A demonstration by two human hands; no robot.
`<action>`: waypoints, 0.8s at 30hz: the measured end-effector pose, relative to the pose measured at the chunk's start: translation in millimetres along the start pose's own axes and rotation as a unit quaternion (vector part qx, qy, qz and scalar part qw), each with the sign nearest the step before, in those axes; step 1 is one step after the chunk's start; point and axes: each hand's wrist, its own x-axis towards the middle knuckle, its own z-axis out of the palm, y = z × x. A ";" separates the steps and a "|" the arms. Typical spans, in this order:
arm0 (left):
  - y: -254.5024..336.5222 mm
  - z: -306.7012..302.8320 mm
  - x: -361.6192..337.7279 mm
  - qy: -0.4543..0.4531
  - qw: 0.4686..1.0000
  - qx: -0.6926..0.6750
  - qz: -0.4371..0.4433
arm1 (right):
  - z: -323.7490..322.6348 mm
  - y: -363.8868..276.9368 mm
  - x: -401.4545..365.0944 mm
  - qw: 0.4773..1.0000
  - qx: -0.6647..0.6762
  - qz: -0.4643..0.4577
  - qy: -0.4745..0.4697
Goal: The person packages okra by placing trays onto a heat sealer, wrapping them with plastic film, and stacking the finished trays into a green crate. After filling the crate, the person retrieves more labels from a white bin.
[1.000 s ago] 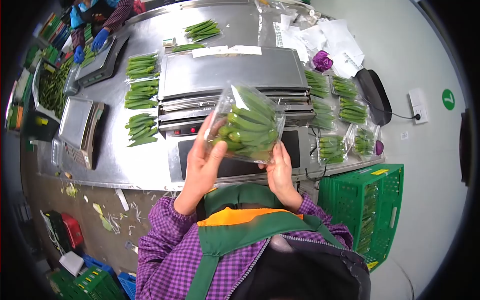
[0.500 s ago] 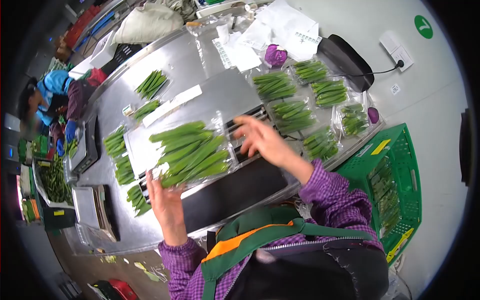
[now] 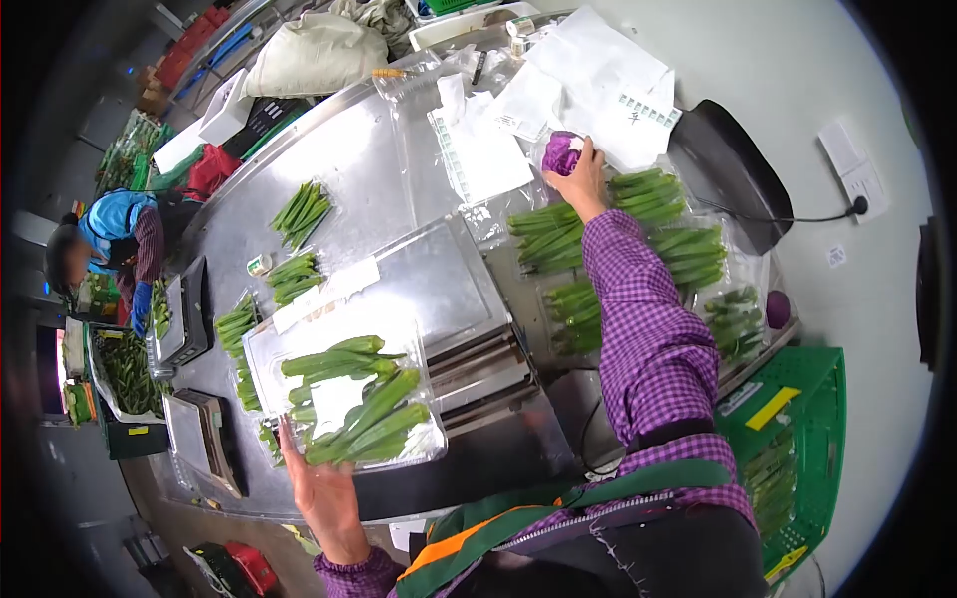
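In front of me, a clear bag of okra (image 3: 374,419) lies on a white-lit scale plate. My left hand (image 3: 327,503) is at the bag's lower left edge, its fingers stretched out and partly hidden by the bag. Farther up and to the right, my right hand (image 3: 581,181) has its fingers closed around a round purple bundle (image 3: 561,153), whose exact kind I cannot make out. That bundle sits beside white label sheets (image 3: 598,70). Just below the right hand are packed okra bags (image 3: 546,239), partly covered by my sleeve.
A green crate (image 3: 788,399) holding packed bags stands at the right. More okra bundles (image 3: 301,214) lie at the left of the steel table (image 3: 369,135). At far left a person (image 3: 120,229) in blue gloves works near another scale (image 3: 184,309). A black cable runs to the wall socket.
My right hand has moved from beside the okra bag up to the purple bundle and closed on it. My left hand stays at the bag. The view has shifted.
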 end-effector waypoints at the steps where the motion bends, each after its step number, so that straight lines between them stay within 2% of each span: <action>1: -0.1 11.5 1.7 -0.001 1.000 -0.004 -0.004 | -6.5 -2.0 1.8 0.999 0.007 0.038 -0.017; 2: -0.3 22.9 3.3 -0.002 1.000 -0.008 -0.008 | -12.9 -5.1 4.0 0.996 0.013 0.077 -0.034; 4: -2.4 39.4 9.5 0.004 1.000 -0.010 -0.013 | -11.4 7.9 19.6 0.995 0.022 0.095 -0.033; 6: -4.4 47.4 16.8 -0.052 0.997 -0.045 -0.039 | -14.4 19.9 32.1 0.977 0.149 0.148 -0.025; 7: -7.3 55.5 20.5 -0.040 0.997 -0.043 -0.041 | -14.2 22.4 36.9 0.969 0.172 0.176 -0.001; 8: -12.6 64.2 26.1 -0.038 0.998 -0.044 -0.039 | -12.7 22.8 43.5 0.970 0.172 0.174 -0.002; 10: -21.8 79.2 34.3 -0.036 0.999 0.015 -0.030 | -15.5 14.6 50.4 0.956 0.231 0.170 0.060; 11: -24.6 81.1 39.5 -0.084 0.995 0.001 -0.050 | -19.0 6.7 54.5 0.958 0.237 0.149 0.061; 12: -28.3 87.4 41.8 -0.081 0.995 0.003 -0.050 | -15.5 6.7 59.2 0.958 0.238 0.151 0.059; 15: -43.0 113.0 49.3 -0.058 0.995 -0.014 -0.076 | 14.9 21.7 92.8 0.992 0.108 0.021 0.057; 18: -52.0 124.3 55.3 -0.079 0.995 0.005 -0.063 | 25.9 28.0 97.3 0.980 0.192 -0.037 0.039; 20: -53.1 126.6 59.7 -0.076 0.995 0.006 -0.064 | 22.2 12.6 72.9 0.972 0.224 -0.069 0.015; 22: -54.0 134.7 66.8 -0.074 0.996 0.005 -0.051 | 2.4 -15.1 34.9 0.897 0.411 -0.020 -0.160; 24: -54.6 140.8 74.0 -0.080 0.996 -0.001 -0.043 | -38.2 -42.5 -25.1 0.777 0.535 0.058 -0.326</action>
